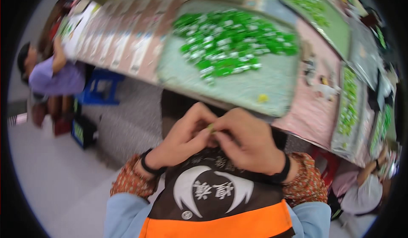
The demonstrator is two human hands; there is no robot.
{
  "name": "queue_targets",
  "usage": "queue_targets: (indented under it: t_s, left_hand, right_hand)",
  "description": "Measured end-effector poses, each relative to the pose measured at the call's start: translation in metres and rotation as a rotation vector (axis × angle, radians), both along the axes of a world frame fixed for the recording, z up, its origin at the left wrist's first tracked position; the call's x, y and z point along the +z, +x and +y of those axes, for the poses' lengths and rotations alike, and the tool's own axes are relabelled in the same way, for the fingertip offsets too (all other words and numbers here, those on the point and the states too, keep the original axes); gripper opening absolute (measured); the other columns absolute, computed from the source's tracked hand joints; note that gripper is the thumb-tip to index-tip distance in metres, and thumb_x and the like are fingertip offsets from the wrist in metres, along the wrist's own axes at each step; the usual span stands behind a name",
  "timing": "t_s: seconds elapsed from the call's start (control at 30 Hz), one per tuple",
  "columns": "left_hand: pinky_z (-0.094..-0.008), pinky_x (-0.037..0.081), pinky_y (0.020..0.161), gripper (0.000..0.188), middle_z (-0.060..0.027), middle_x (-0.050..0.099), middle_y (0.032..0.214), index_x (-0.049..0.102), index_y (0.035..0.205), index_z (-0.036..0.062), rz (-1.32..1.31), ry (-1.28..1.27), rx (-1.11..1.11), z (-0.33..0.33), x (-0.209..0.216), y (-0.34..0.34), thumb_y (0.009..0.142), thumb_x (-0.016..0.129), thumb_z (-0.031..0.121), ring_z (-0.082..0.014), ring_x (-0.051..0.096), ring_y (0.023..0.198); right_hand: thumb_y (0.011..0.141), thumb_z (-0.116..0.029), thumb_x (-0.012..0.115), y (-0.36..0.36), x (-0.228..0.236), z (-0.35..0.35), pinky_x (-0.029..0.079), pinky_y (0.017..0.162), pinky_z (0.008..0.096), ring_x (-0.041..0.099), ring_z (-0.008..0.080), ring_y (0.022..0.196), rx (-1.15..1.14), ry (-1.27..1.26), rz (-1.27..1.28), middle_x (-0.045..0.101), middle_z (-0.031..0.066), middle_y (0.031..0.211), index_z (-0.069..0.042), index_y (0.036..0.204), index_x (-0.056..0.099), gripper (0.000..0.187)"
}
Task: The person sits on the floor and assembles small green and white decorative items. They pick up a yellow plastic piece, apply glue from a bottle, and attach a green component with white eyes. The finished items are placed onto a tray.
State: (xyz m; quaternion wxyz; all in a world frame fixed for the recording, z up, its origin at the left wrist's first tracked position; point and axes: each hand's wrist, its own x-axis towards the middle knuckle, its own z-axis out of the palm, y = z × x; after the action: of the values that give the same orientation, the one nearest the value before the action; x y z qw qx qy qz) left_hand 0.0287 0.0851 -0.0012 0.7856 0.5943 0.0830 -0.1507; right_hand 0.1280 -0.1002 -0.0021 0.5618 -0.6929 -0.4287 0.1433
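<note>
My left hand (189, 128) and my right hand (250, 139) meet in front of my apron, just off the table's near edge. Their fingertips pinch a small yellow-green piece (211, 127) between them; most of it is hidden, so its kind does not show. Beyond the hands lies a pale green tray (238, 87) with a heap of small bright green and white pieces (229, 38). A small yellow piece (263, 98) sits apart from the heap, near the tray's front right corner.
White strips (140, 51) lie in rows on the pink table cover at the left. Further trays of green pieces (349, 97) stand at the right. A person in purple (57, 78) sits at the far left by a blue stool (101, 87); another person (363, 191) is at the lower right.
</note>
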Motion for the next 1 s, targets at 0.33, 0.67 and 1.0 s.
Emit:
queue_targets:
  t_s: [0.33, 0.67, 1.0]
  left_hand:
    - [-0.0258, 0.056, 0.080, 0.019, -0.0064, 0.060, 0.107, 0.046, 0.124, 0.0022, 0.078, -0.092, 0.080, 0.005, -0.013, -0.009, 0.107, 0.046, 0.011, -0.0087, 0.062, 0.093]
    - [-0.0305, 0.062, 0.079, 0.018, -0.0100, 0.067, 0.101, 0.048, 0.118, 0.0052, 0.188, -0.343, 0.097, 0.008, -0.025, -0.013, 0.107, 0.053, 0.018, -0.0130, 0.069, 0.083]
    - [-0.0306, 0.065, 0.066, 0.007, -0.0079, 0.059, 0.092, 0.050, 0.101, 0.0060, 0.118, -0.499, 0.186, -0.002, -0.042, -0.017, 0.098, 0.054, 0.002, -0.0150, 0.068, 0.077]
  right_hand:
    - [0.088, 0.005, 0.068, 0.000, -0.007, 0.000, 0.055, 0.062, 0.0281, 0.069, 0.0169, 0.074, 0.018, -0.117, 0.438, 0.064, 0.0095, 0.092, 0.001, 0.104, 0.066, 0.017]
    - [0.089, 0.004, 0.068, -0.005, -0.012, 0.001, 0.055, 0.064, 0.0276, 0.069, 0.0169, 0.075, 0.021, -0.058, 0.605, 0.064, 0.0094, 0.094, 0.000, 0.107, 0.065, 0.018]
    - [0.089, 0.005, 0.067, -0.008, -0.006, 0.001, 0.054, 0.065, 0.0287, 0.069, 0.0166, 0.077, 0.088, -0.018, 0.300, 0.064, 0.0090, 0.091, -0.001, 0.101, 0.064, 0.014]
